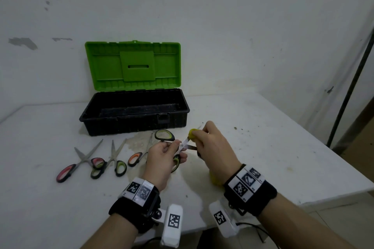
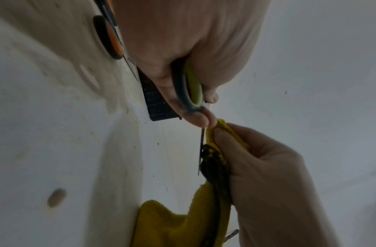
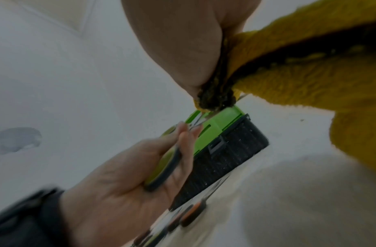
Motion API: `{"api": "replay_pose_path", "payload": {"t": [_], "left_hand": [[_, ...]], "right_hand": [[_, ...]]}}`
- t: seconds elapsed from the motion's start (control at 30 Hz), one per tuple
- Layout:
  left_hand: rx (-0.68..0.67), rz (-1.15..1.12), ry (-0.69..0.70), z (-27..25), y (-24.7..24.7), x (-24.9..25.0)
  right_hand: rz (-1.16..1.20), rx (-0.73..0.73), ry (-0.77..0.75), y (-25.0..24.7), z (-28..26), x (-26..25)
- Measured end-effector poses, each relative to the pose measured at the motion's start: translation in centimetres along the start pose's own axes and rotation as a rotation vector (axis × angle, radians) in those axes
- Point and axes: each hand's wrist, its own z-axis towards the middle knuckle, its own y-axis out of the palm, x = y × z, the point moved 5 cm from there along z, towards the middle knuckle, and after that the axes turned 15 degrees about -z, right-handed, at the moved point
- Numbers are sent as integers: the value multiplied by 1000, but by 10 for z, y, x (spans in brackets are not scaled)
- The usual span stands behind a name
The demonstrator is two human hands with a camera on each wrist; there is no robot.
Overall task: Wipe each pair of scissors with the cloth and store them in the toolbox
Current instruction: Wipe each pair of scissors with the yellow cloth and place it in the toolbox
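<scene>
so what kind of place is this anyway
Probably a bare workroom or utility space, not a home kitchen: a stained white table against a chipped, scuffed white wall, with an open toolbox and several scissors laid out.

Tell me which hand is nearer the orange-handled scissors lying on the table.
Left. The left hand holds green-handled scissors right beside the orange-handled scissors; the right hand, gripping the yellow cloth, is farther right.
</scene>
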Motion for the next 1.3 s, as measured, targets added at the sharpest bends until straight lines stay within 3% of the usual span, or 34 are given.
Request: {"api": "replay_pose_path", "payload": {"t": [0.1,0.17,0.33,0.63,0.7,0.83,1.1,1.2,1.3], "left_hand": [[25,54,9,1,-4,0],[21,61,17,1,-3,2],[-6,88,40,1,2,4],[17,68,42,-1,-1,5],[21,37,25,0,1,5],[-21,69,25,1,5,2],[-22,108,43,-1,-2,1],[14,43,-4,-2,-2,2],[60,-110,-53,-2,1,6]], "right_hand": [[19,76,78,-12,9,16],[38,98,28,-19,5,8],[10,-3,-113,-11,-16,-28],[63,101,116,-18,15,25],[50,124,51,-27,8,12],[34,-3,-90,-15,-12,-25],[29,-3,121,-5,13,21],[38,3,155,-15,12,25],[67,50,68,-32,0,4]]}}
